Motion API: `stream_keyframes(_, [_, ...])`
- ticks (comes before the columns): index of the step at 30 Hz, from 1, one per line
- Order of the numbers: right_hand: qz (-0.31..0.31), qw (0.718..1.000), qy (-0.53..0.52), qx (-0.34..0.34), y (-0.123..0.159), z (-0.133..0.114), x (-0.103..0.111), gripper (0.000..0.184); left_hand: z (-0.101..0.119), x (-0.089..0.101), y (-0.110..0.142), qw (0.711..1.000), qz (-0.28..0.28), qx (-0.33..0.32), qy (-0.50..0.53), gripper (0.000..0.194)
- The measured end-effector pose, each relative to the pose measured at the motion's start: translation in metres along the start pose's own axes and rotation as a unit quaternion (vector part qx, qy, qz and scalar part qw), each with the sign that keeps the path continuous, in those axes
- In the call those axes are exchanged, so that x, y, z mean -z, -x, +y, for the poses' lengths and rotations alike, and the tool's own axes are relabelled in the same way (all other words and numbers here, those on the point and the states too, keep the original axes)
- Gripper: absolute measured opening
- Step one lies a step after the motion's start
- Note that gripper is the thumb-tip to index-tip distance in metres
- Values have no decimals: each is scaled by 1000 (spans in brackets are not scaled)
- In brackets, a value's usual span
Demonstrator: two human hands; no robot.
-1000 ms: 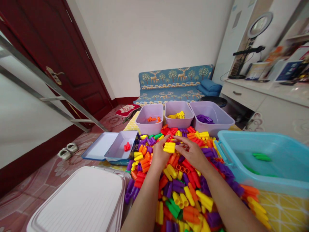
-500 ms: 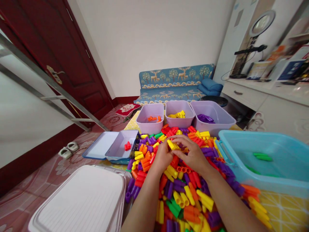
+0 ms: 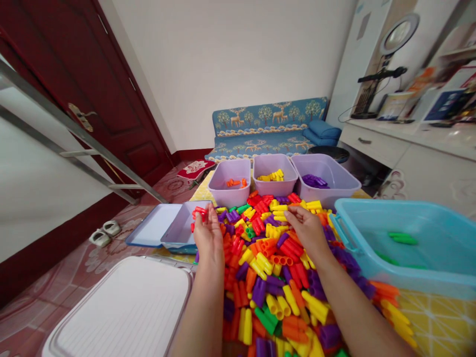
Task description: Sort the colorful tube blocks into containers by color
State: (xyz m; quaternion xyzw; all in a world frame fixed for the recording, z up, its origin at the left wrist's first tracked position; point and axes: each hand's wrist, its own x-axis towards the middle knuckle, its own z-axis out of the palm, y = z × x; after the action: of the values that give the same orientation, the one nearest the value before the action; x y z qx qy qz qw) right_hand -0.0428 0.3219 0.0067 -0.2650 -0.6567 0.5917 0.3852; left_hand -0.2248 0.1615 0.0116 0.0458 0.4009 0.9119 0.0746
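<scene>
My left hand (image 3: 208, 233) is over the right edge of a small lidded-style box (image 3: 177, 229), with a red plastic tube piece (image 3: 201, 211) between its thumb and fingers. Another bit of red shows in the box just below, partly hidden by the hand. My right hand (image 3: 307, 227) pinches the end of a yellow tube piece (image 3: 279, 213) at the far side of the pile. Between and below both arms spreads a heap of joined plastic tubes (image 3: 275, 282) in red, yellow, orange, purple and green.
Three lilac bins stand behind the heap: one with orange pieces (image 3: 227, 198), one with yellow (image 3: 273, 187), one with purple (image 3: 344, 186). A turquoise tub (image 3: 427, 277) with green pieces is at right. A white lid (image 3: 122, 302) lies at front left.
My hands have moved apart from the middle of the heap. The left has gone left to the small box with a red piece; the right has shifted right, to a yellow piece.
</scene>
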Motion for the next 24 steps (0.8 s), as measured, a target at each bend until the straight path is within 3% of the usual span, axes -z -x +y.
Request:
stream_keyframes(3, [2, 1000, -18, -7, 0, 2, -2, 37, 0, -2, 8, 997, 13, 67, 32, 32])
stream_keyframes(6, [3, 1000, -17, -7, -1, 4, -1, 38, -11, -12, 25, 985, -72, 147, -54, 36])
stream_keyframes(8, [-5, 1000, 0, 0, -1, 1, 2, 39, -22, -19, 37, 960, -175, 111, -187, 39])
stream_keyframes(11, [-53, 997, 48, 12, 0, -6, 11, 40, -34, -23, 50, 863, -307, -41, -400, 40])
stream_keyframes(13, [-99, 991, 84, 9, -1, -13, 17, 38, -37, -24, 55, 788, -340, -130, -496, 44])
stream_keyframes(15, [-137, 983, 121, 1, -6, -20, 21, 34, -38, -24, 57, 746, -348, -170, -541, 49])
stream_keyframes(18, [-112, 987, 112, 21, -24, -32, 20, 39, -38, -24, 57, 724, -350, -181, -566, 49])
stream_keyframes(22, [-11, 993, 11, 120, -46, -47, 11, 70, -38, -23, 56, 716, -344, -185, -579, 47])
stream_keyframes(24, [-11, 987, 75, 145, -47, -46, 10, 63, -39, -22, 57, 711, -338, -177, -591, 45])
